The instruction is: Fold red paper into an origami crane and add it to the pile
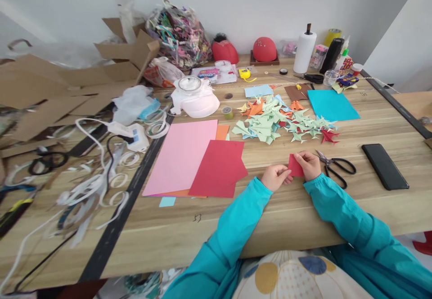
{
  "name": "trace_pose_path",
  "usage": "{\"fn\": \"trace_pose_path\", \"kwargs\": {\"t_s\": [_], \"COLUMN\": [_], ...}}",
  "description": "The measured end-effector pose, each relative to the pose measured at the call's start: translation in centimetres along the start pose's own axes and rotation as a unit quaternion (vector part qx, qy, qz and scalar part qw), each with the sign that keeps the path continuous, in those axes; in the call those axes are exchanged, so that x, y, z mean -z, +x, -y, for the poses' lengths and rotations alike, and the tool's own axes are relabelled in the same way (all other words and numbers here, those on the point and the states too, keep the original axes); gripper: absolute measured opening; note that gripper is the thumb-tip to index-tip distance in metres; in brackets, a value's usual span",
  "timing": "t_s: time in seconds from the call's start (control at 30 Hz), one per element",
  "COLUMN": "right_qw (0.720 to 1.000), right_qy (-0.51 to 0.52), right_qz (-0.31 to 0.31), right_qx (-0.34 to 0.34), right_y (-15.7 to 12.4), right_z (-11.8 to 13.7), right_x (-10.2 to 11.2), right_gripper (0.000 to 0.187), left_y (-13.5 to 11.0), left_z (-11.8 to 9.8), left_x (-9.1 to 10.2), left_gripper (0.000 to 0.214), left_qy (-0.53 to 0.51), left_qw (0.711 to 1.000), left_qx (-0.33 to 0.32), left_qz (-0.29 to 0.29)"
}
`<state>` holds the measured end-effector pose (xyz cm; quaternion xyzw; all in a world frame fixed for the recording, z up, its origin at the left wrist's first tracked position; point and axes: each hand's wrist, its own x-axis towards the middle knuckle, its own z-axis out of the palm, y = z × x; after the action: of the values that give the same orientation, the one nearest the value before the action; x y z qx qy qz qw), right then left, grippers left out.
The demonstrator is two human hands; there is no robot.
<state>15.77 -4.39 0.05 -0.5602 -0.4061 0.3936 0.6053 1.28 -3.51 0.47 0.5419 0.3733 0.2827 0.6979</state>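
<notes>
hands meet over small red paper piece [295, 165], which sits at the near edge of the wooden table [303, 213]. left hand [276, 176] pinches its left corner, right hand [308, 165] pinches its top right edge; fingers of both closed on the paper. black-handled scissors [335, 165] lie just right of the piece, black phone [384, 166] further right. red sheet [219, 168] and pink sheet [182, 155] to its left, pile of folded paper shapes [280, 123] beyond it.

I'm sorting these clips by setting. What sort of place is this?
Probably a home craft workspace: the left hand and right hand hold a small red paper over a wooden table, with coloured paper sheets, a heap of folded paper figures and scissors nearby.
</notes>
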Motion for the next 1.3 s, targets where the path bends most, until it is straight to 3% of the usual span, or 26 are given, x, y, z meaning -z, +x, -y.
{"fn": "trace_pose_path", "kwargs": {"t_s": [0.63,0.97,1.3], "right_qw": [0.993,0.994,0.994], "right_qy": [0.102,0.098,0.088], "right_qz": [-0.061,-0.025,-0.036], "right_qx": [-0.021,-0.029,-0.049], "right_y": [0.96,0.72,0.72], "right_z": [-0.55,-0.86,-0.61], "right_x": [0.34,0.29,0.21], "right_gripper": [0.022,0.022,0.026], "left_y": [-0.19,-0.30,-0.27], "left_z": [0.17,-0.33,-0.20], "left_x": [-0.44,-0.28,-0.21], "left_gripper": [0.025,0.030,0.029], "left_qy": [0.002,0.010,0.079], "left_qw": [0.999,0.999,0.996], "left_qx": [-0.019,-0.031,-0.008], "left_qz": [-0.038,-0.022,-0.032]}}
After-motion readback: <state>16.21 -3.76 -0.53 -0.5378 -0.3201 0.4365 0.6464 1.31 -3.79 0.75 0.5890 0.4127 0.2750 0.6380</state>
